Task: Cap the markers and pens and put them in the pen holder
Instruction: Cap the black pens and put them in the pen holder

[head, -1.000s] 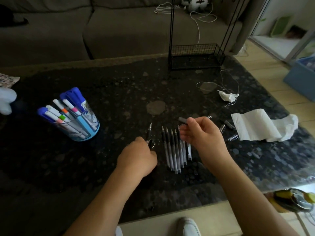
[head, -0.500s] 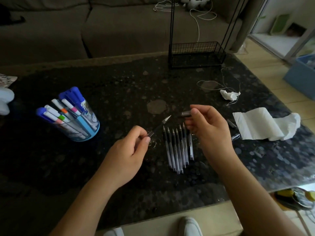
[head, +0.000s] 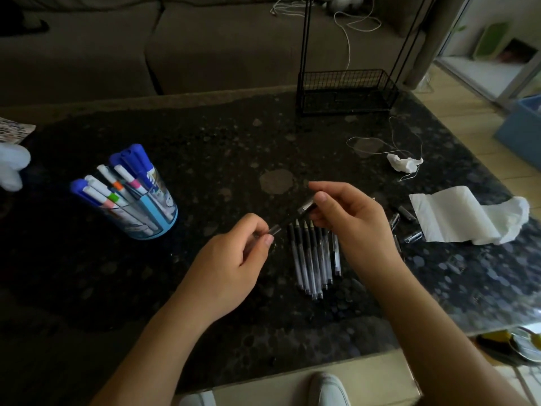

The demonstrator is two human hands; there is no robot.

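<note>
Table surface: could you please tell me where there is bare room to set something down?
Bare stone lies between the pen holder and the row of pens, and beyond them toward the wire basket. Crowded right of that row: loose caps, paper towel.

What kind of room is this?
Probably a living room in someone's home: a grey sofa stands behind the dark speckled table, a white cable lies on the sofa, and there is pale wooden floor beside the table.

pen (head: 287,221) tip: hidden inside cap (head: 306,205), maybe fully seated
loose caps (head: 412,236): partly blocked by right hand (head: 354,224)
shoe (head: 328,389): cropped at bottom edge
</note>
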